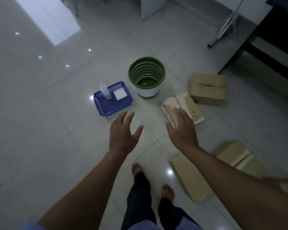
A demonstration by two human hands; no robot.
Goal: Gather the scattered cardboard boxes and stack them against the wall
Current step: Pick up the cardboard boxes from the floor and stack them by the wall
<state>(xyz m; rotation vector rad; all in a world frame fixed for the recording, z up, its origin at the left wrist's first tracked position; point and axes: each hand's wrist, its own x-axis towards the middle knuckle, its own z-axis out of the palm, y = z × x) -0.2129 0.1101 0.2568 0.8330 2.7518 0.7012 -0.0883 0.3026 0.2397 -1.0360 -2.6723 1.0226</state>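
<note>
1. At the centre of the view, both sets of fingers are spread wide and grip nothing: the left hand [123, 135] hangs over bare floor tile, and the right hand [183, 128] reaches over the near end of a torn cardboard box [186, 107].
2. Just beyond that torn box, a closed cardboard box [208, 88] lies near the dark desk [273, 52]; the two look to be touching or very close to it.
3. Nearer the bare feet, a flattened cardboard box [189, 178] lies on the floor [40, 97], and another cardboard box [234, 153] shows partly behind the right forearm.
4. To the left of the boxes stand a green wastebasket [146, 77] and a blue basket [113, 100] with a bottle inside.
5. Judgement: none is stacked yet, and no clear wall spot shows from here.
6. Risks: the torn box may rip further or sag if lifted by its ragged flap; the glossy tile could let bare feet slip; a sweeping reach might knock the wastebasket or the basket.
</note>
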